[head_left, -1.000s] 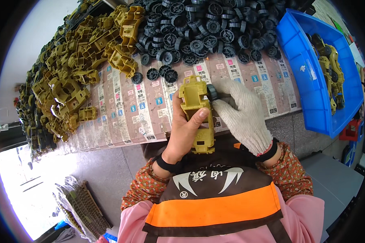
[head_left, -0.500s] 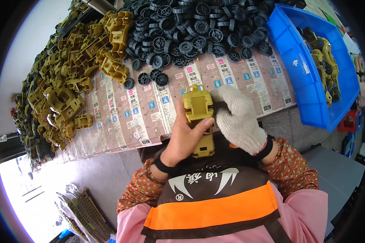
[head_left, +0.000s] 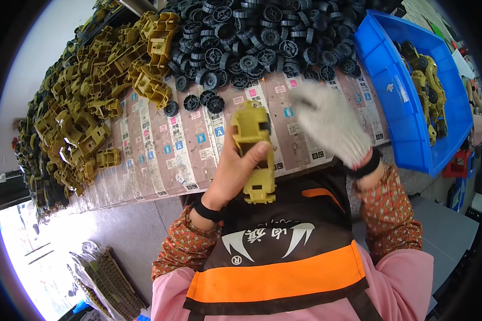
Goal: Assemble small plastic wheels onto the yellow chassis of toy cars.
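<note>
Worktable (head_left: 139,179) is faced with pink-and-white printed sheeting, worn along its near edge; grey tiled floor (head_left: 144,224) shows below it, and a metal tube (head_left: 137,6) slants in at upper left beside a pale wall (head_left: 40,51). Lower left: a stack of long, ridged olive pieces (head_left: 112,278), partly under clear plastic film, near an overexposed bright opening (head_left: 24,251). Right: red plastic container (head_left: 456,163), partly hidden, above a flat grey panel (head_left: 449,227).

The location is an assembly workshop. Indicators: bulk heaps of identical yellow plastic vehicle bodies (head_left: 85,131) and black wheels (head_left: 249,63) on a worktable (head_left: 144,176); blue plastic bin (head_left: 377,45) containing wheeled vehicles (head_left: 436,80); worn apron (head_left: 284,278) and knitted glove (head_left: 337,123).
</note>
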### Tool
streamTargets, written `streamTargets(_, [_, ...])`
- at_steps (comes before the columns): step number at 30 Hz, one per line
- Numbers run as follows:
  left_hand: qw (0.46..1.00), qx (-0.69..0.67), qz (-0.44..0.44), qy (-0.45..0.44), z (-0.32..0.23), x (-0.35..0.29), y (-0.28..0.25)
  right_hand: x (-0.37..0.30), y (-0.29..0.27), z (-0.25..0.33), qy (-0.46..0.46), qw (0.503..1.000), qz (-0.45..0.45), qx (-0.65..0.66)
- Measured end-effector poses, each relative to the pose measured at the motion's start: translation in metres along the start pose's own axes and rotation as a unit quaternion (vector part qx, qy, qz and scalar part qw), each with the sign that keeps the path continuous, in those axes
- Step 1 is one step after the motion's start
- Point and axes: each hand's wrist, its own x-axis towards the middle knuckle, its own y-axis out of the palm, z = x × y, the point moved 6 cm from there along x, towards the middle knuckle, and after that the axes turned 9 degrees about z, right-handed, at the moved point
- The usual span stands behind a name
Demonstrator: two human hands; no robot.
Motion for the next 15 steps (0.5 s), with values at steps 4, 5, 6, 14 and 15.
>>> streamTargets(4, [0.994, -0.101, -0.036, -0.013, -0.002, 0.002, -0.012, 0.03, -0.03, -0.062, 0.043, 0.949, -0.127, -0.284])
streamTargets(5, [0.994, -0.102, -0.04, -0.012, -0.002, 0.001, -0.013, 0.032, -0.028, -0.06, 0.039, 0.95, -0.125, -0.283])
streamTargets(6, [0.992, -0.117, -0.036, -0.013, -0.004, -0.001, -0.012, 0.036, -0.022, -0.062, 0.07, 0.947, -0.085, -0.303])
streamTargets(14, [0.973, -0.208, -0.102, 0.025, -0.008, 0.002, -0.014, 0.034, -0.014, -0.051, 0.107, 0.953, -0.038, -0.28])
streamTargets(15, [0.973, -0.207, -0.103, 0.025, -0.007, 0.004, -0.014, 0.031, -0.015, -0.046, 0.096, 0.957, -0.06, -0.268])
